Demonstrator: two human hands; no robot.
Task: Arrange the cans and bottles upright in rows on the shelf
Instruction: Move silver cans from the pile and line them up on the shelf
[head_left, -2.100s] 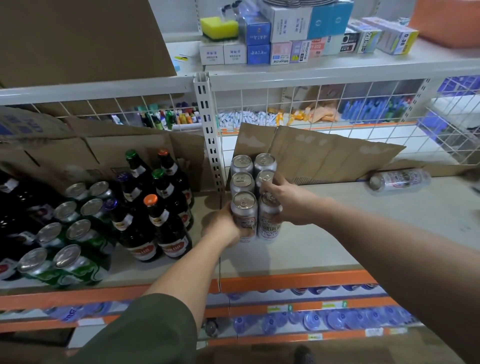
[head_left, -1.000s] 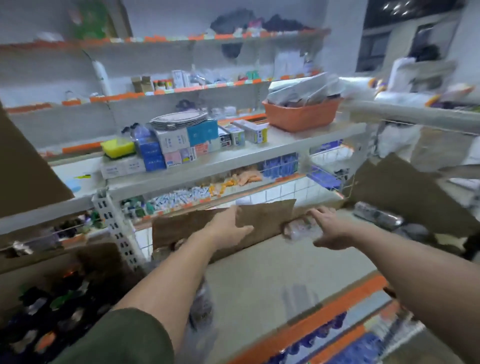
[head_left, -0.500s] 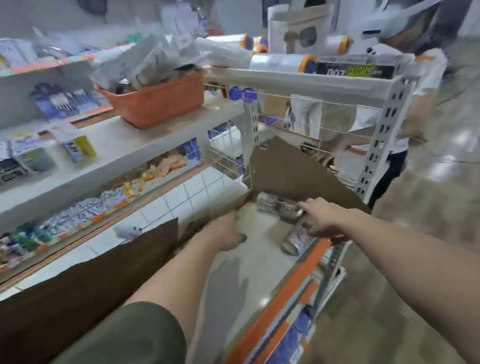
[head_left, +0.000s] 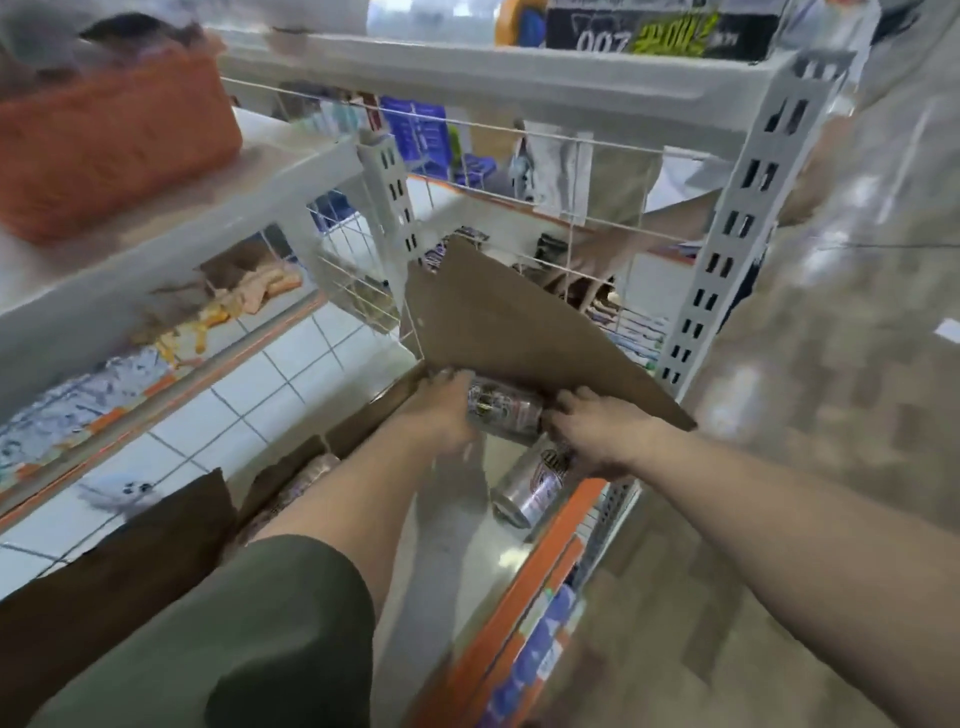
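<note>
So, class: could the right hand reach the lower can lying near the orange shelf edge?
Probably yes: the right hand lies over one end of the lower can, with nothing between them. The cardboard leans behind, clear of it.

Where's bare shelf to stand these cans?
The shelf is bare between the left forearm and the orange front edge, this side of the near can. The far end is crowded: the left hand grips the far can, the right hand covers the near can, and the cardboard leans overhead.

Far can (head_left: 501, 413) lies behind near can (head_left: 530, 488) on shelf (head_left: 457, 571)
</note>
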